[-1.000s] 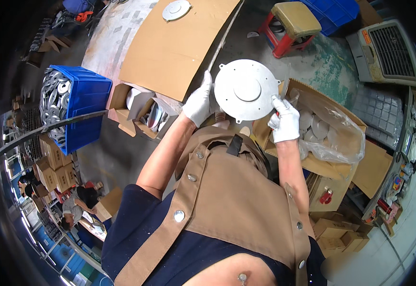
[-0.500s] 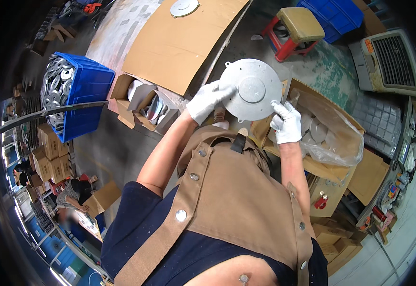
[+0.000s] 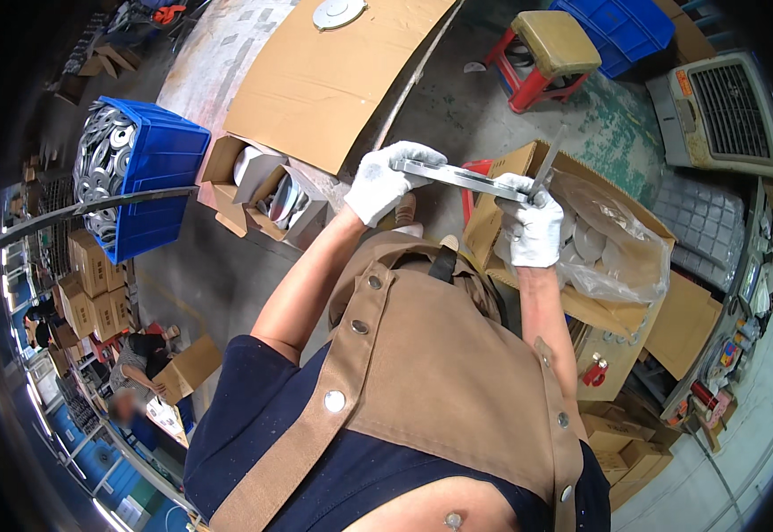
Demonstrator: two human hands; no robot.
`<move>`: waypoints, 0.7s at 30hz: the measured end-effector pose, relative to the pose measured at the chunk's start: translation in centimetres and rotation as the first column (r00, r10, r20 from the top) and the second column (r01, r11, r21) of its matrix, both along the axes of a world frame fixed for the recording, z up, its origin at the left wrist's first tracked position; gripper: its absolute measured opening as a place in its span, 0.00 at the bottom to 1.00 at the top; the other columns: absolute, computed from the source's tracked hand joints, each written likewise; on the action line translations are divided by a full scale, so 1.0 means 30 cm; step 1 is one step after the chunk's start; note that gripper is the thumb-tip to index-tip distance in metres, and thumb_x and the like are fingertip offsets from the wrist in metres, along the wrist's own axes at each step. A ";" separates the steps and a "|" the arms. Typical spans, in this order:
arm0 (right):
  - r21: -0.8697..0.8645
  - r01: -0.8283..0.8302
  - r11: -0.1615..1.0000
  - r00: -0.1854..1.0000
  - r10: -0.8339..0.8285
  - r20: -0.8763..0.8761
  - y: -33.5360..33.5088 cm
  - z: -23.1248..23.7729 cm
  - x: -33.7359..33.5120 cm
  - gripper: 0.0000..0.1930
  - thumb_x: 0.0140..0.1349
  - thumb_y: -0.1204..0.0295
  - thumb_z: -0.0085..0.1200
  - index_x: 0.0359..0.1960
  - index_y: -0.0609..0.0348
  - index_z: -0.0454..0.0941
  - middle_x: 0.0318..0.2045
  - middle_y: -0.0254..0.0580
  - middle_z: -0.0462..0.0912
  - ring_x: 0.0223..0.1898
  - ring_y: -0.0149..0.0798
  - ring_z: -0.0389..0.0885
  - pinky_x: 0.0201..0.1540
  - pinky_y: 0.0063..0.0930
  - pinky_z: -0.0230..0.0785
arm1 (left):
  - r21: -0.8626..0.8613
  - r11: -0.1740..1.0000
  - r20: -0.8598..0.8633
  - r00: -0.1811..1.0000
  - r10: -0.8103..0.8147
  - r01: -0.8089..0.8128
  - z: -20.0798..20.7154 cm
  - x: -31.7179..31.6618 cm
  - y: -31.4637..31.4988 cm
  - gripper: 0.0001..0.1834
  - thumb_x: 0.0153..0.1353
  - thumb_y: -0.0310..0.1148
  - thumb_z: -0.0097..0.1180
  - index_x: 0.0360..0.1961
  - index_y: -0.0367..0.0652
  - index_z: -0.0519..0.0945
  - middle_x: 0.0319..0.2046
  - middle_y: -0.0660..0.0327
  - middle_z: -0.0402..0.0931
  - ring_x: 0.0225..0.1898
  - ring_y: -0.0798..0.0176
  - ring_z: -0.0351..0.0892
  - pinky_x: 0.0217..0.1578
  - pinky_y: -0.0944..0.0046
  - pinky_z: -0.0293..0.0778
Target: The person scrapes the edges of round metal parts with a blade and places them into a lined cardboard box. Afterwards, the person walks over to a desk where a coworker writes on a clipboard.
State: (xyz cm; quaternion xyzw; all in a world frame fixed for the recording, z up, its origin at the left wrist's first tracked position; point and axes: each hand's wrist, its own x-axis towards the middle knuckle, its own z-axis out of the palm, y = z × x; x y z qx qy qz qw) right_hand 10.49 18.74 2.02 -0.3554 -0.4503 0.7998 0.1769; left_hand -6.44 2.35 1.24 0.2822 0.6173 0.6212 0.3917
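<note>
Both my hands wear white gloves and hold a round grey metal cover plate [image 3: 464, 178] between them, turned so that its thin edge faces up. My left hand [image 3: 388, 183] is closed on the plate's left end. At the other end, my right hand [image 3: 531, 222] grips the rim with fingers and thumb. The plate's flat face is mostly hidden at this angle. A similar round plate [image 3: 338, 12] lies on the brown cardboard sheet [image 3: 333, 84] ahead. Beside my right hand stands an open carton [image 3: 502, 168] lined with clear plastic [image 3: 639, 266], with pale round discs inside.
Left of the cardboard-topped table, small open boxes [image 3: 227, 168] hold discs. A blue crate [image 3: 165, 173] full of metal rings stands farther left. A red and yellow stool [image 3: 555, 49] and an air cooler [image 3: 719, 115] stand ahead right. A person [image 3: 138, 368] works far left.
The plate has been tilted from face-up to edge-on. Both hands still hold it, my right hand turning with it, and the view has shifted slightly.
</note>
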 end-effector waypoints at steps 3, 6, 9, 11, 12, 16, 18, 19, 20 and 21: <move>-0.007 -0.033 0.999 0.999 0.033 0.012 -0.002 0.015 0.007 0.15 0.48 0.88 0.54 0.39 0.65 0.79 0.26 0.34 0.80 0.13 0.16 0.63 0.13 0.11 0.48 | 0.013 1.000 0.032 0.999 0.009 -0.009 -0.028 -0.003 -0.003 0.17 0.50 0.21 0.56 0.44 0.34 0.78 0.41 0.55 0.79 0.45 0.62 0.78 0.49 0.65 0.74; 0.014 -0.043 0.999 0.999 0.042 0.027 -0.004 0.017 0.010 0.15 0.48 0.87 0.54 0.40 0.65 0.79 0.26 0.33 0.80 0.13 0.16 0.62 0.14 0.11 0.48 | -0.005 1.000 -0.108 0.994 -0.008 0.008 -0.043 -0.007 0.002 0.18 0.48 0.20 0.57 0.44 0.36 0.79 0.40 0.58 0.80 0.43 0.65 0.79 0.46 0.67 0.74; 0.049 -0.054 0.997 0.998 0.052 0.044 -0.016 0.052 0.008 0.15 0.46 0.87 0.55 0.39 0.67 0.80 0.28 0.32 0.80 0.16 0.15 0.60 0.18 0.12 0.49 | -0.166 0.986 -0.155 0.988 0.003 -0.029 -0.046 -0.002 0.014 0.18 0.47 0.18 0.56 0.43 0.37 0.80 0.38 0.60 0.80 0.42 0.67 0.78 0.45 0.68 0.74; 0.136 -0.074 0.988 0.996 0.067 0.062 -0.026 0.061 0.003 0.15 0.46 0.86 0.57 0.38 0.67 0.80 0.28 0.32 0.80 0.17 0.15 0.60 0.18 0.12 0.49 | -0.138 0.987 0.034 0.996 0.087 -0.082 -0.056 0.003 0.011 0.19 0.45 0.19 0.56 0.43 0.37 0.80 0.37 0.59 0.80 0.40 0.67 0.78 0.44 0.68 0.73; 0.222 -0.097 0.970 0.993 0.081 0.082 -0.027 0.062 0.002 0.15 0.46 0.85 0.58 0.38 0.67 0.80 0.27 0.31 0.80 0.17 0.14 0.60 0.18 0.12 0.49 | -0.138 0.987 0.034 0.996 0.085 -0.079 -0.051 0.004 0.012 0.19 0.45 0.19 0.56 0.43 0.37 0.80 0.37 0.59 0.80 0.40 0.67 0.78 0.44 0.68 0.73; 0.163 -0.085 0.983 0.992 0.069 0.102 -0.020 0.041 0.001 0.14 0.47 0.83 0.59 0.38 0.66 0.80 0.25 0.30 0.78 0.16 0.15 0.60 0.17 0.12 0.48 | -0.255 0.961 -0.018 0.994 0.111 -0.112 -0.033 0.006 0.008 0.20 0.43 0.23 0.58 0.43 0.37 0.80 0.36 0.58 0.81 0.38 0.67 0.77 0.42 0.67 0.73; -0.060 -0.033 0.998 0.995 0.039 0.090 -0.007 0.015 0.004 0.13 0.48 0.84 0.57 0.37 0.65 0.79 0.23 0.31 0.77 0.14 0.16 0.60 0.16 0.13 0.47 | -0.296 0.947 -0.053 0.992 0.112 -0.122 -0.038 0.005 0.006 0.21 0.42 0.25 0.59 0.43 0.37 0.80 0.36 0.58 0.81 0.38 0.67 0.77 0.41 0.67 0.73; -0.059 -0.036 0.998 0.995 0.041 0.089 -0.003 0.001 0.003 0.13 0.48 0.84 0.57 0.37 0.65 0.79 0.23 0.31 0.77 0.14 0.16 0.60 0.16 0.13 0.47 | -0.323 0.938 -0.071 0.991 0.110 -0.127 -0.048 0.005 0.006 0.21 0.42 0.26 0.60 0.42 0.37 0.80 0.35 0.58 0.81 0.37 0.67 0.77 0.41 0.67 0.73; -0.128 -0.006 0.992 0.995 0.019 0.100 0.000 -0.014 0.002 0.13 0.48 0.85 0.56 0.38 0.65 0.78 0.22 0.32 0.77 0.13 0.17 0.60 0.14 0.13 0.46 | -0.350 0.927 -0.088 0.990 0.108 -0.132 -0.053 0.004 0.006 0.21 0.42 0.27 0.60 0.42 0.37 0.80 0.34 0.58 0.81 0.36 0.67 0.77 0.41 0.67 0.73; -0.197 0.026 0.980 0.993 -0.003 0.115 0.002 -0.025 0.002 0.14 0.48 0.86 0.55 0.39 0.65 0.77 0.21 0.32 0.76 0.11 0.18 0.59 0.13 0.14 0.46 | -0.351 0.927 -0.088 0.990 0.110 -0.134 -0.054 0.003 0.004 0.21 0.42 0.27 0.60 0.42 0.37 0.80 0.34 0.58 0.81 0.36 0.67 0.77 0.41 0.67 0.73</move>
